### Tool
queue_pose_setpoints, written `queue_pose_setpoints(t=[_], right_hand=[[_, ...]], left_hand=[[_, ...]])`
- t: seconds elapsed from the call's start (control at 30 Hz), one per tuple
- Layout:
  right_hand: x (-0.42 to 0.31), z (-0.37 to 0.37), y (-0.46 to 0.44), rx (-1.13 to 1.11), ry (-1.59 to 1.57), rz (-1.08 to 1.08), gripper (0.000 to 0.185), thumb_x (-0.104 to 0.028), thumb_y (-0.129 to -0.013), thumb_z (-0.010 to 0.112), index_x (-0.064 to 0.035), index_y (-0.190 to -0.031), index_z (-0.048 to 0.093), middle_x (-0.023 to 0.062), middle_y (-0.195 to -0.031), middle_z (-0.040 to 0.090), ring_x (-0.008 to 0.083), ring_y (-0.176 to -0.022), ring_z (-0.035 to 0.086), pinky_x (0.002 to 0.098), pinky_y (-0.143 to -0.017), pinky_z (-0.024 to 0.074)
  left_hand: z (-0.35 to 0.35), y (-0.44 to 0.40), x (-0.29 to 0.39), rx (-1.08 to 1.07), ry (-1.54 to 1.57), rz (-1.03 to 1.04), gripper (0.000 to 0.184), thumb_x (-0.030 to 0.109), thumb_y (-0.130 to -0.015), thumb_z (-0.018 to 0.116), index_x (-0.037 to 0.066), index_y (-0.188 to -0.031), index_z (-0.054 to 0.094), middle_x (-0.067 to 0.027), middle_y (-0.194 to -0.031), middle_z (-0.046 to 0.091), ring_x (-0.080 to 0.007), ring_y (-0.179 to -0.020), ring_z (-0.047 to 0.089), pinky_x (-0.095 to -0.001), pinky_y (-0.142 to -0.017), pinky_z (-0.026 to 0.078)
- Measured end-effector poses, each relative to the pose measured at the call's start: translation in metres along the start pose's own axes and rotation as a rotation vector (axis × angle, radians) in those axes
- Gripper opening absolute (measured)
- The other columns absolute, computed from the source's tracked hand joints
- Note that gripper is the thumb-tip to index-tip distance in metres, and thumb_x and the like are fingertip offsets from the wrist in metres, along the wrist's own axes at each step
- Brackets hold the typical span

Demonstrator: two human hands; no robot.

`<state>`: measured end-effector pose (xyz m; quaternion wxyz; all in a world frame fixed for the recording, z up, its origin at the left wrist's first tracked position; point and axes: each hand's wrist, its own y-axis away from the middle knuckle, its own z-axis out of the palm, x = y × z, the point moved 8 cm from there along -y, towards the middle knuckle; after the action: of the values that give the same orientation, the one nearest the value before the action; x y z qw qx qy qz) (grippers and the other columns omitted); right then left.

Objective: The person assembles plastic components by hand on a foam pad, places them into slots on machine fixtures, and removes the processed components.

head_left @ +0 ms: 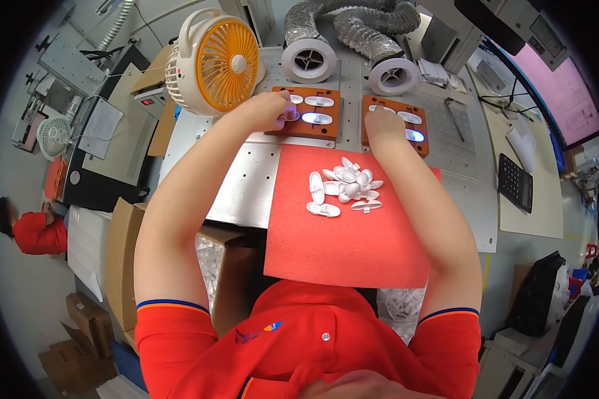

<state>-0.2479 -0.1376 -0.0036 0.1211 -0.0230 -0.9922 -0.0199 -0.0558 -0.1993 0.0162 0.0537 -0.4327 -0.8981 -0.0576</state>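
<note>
My left hand (271, 112) is closed at the left side of an orange-brown fixture block (334, 114). Its fingertips pinch at a white oval plastic part (293, 116), lit purple there. Two more white ovals, one glowing blue-white (317, 118), sit in that block. My right hand (383, 125) is closed over a second fixture block (422, 114); its fingertips are largely hidden, and what they grip cannot be made out. Beside it are a seated white oval (410, 118) and a blue-lit one (414, 135). A pile of loose white oval parts (351, 183) lies between my forearms.
The pile rests on a red foam mat (339, 249). An orange and white fan (223, 63) stands at the left, with two duct nozzles (309, 61) behind the blocks. A calculator (515, 183) lies right; an open cardboard box (123, 259) is left. Another person (38, 229) sits far left.
</note>
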Motion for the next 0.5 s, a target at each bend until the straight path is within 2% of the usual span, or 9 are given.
queue_pose_setpoints(t=[0.07, 0.1, 0.17, 0.27, 0.3, 0.37, 0.5], right_hand=[[0.004, -0.005, -0.004, 0.109, -0.026, -0.005, 0.019, -0.006, -0.081, 0.063, -0.0038, -0.099, 0.065, 0.0139, -0.105, 0.064, 0.0295, -0.092, 0.069, 0.0385, -0.073, 0.0571], [0.004, -0.006, -0.007, 0.107, -0.028, -0.006, 0.019, -0.006, -0.081, 0.063, -0.0038, -0.099, 0.065, 0.0139, -0.105, 0.064, 0.0295, -0.092, 0.069, 0.0385, -0.073, 0.0571], [0.009, -0.030, -0.008, 0.349, -0.086, 0.050, 0.017, -0.008, -0.083, 0.061, -0.0045, -0.098, 0.065, 0.0153, -0.106, 0.064, 0.0299, -0.091, 0.069, 0.0383, -0.072, 0.0569], [0.014, 0.003, -0.040, 0.308, -0.091, 0.013, 0.014, -0.007, -0.082, 0.062, -0.0048, -0.095, 0.065, 0.0158, -0.105, 0.063, 0.0302, -0.088, 0.069, 0.0385, -0.071, 0.0566], [0.016, -0.005, -0.042, 0.310, -0.094, 0.018, 0.014, -0.007, -0.082, 0.062, -0.0048, -0.095, 0.065, 0.0158, -0.105, 0.063, 0.0302, -0.088, 0.069, 0.0385, -0.071, 0.0566], [0.013, -0.006, -0.043, 0.160, -0.049, -0.046, 0.017, -0.008, -0.079, 0.065, -0.0048, -0.095, 0.062, 0.0150, -0.104, 0.062, 0.0299, -0.087, 0.068, 0.0397, -0.070, 0.0559], [0.017, -0.019, -0.023, 0.324, -0.185, -0.034, 0.023, -0.008, -0.076, 0.066, -0.0047, -0.098, 0.059, 0.0153, -0.104, 0.061, 0.0314, -0.088, 0.067, 0.0426, -0.071, 0.0552]], left_hand=[[-0.011, -0.007, -0.007, 0.019, 0.176, 0.055, 0.023, 0.007, -0.077, 0.063, 0.011, -0.098, 0.069, -0.0123, -0.097, 0.060, -0.0315, -0.086, 0.063, -0.0420, -0.079, 0.051], [-0.020, -0.011, -0.016, 0.199, 0.175, 0.062, 0.025, 0.007, -0.075, 0.064, 0.011, -0.098, 0.069, -0.0129, -0.094, 0.061, -0.0320, -0.086, 0.064, -0.0415, -0.080, 0.051], [-0.007, -0.023, -0.028, 0.199, 0.135, 0.048, 0.026, 0.006, -0.074, 0.064, 0.011, -0.099, 0.068, -0.0124, -0.096, 0.061, -0.0321, -0.088, 0.064, -0.0411, -0.081, 0.051], [-0.003, -0.037, -0.020, 0.149, 0.093, -0.031, 0.026, 0.006, -0.073, 0.064, 0.011, -0.099, 0.066, -0.0112, -0.102, 0.061, -0.0322, -0.093, 0.063, -0.0416, -0.081, 0.051], [-0.003, -0.041, -0.015, 0.080, -0.004, -0.059, 0.026, 0.006, -0.073, 0.065, 0.011, -0.099, 0.065, -0.0108, -0.103, 0.061, -0.0321, -0.095, 0.063, -0.0421, -0.081, 0.051], [-0.002, -0.041, -0.014, 0.013, -0.078, -0.076, 0.024, 0.008, -0.072, 0.065, 0.011, -0.096, 0.061, -0.0102, -0.104, 0.061, -0.0322, -0.097, 0.062, -0.0432, -0.081, 0.050], [-0.004, -0.037, -0.023, 0.064, 0.013, -0.052, 0.027, 0.009, -0.071, 0.066, 0.012, -0.098, 0.061, -0.0097, -0.106, 0.061, -0.0324, -0.098, 0.062, -0.0429, -0.082, 0.051]])
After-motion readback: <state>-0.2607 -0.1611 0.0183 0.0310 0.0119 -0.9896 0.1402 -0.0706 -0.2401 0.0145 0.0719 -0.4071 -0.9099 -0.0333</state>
